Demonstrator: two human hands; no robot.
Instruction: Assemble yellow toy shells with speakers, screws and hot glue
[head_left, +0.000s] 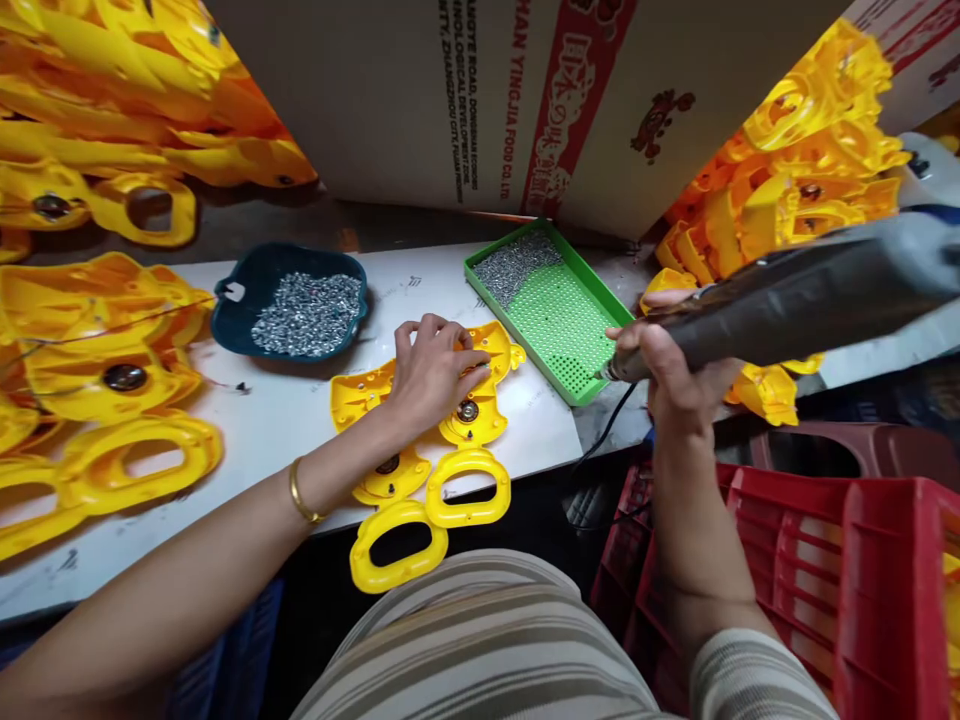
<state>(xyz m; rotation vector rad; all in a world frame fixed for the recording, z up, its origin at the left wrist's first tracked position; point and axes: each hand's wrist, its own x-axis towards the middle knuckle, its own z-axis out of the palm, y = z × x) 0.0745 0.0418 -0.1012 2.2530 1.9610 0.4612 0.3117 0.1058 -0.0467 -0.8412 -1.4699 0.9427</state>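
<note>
Two yellow shells [480, 432] lie at the near edge of the white surface [541, 430], their loops [469, 517] overhanging it. Left hand [429, 368] is nearer: bent fingers over the shells; cannot tell whether they pinch anything. Right hand [679, 375] wraps a power driver [787, 290], tip at the near short edge of the green tray [589, 330]; shells lie left of that tip, past the tray's near corner. Driver's long axis slopes up and right; tray's runs far-left to near-right. Small metal screws [514, 265] cover the tray's far end. Dark green bowl [240, 328] by the surface's far edge, holding more. Carton [360, 100] behind: red "HAN YINGJIA FOOD CO.,LTD", running off the top; black "ZHANGZHOU CITY"; crab figure.
</note>
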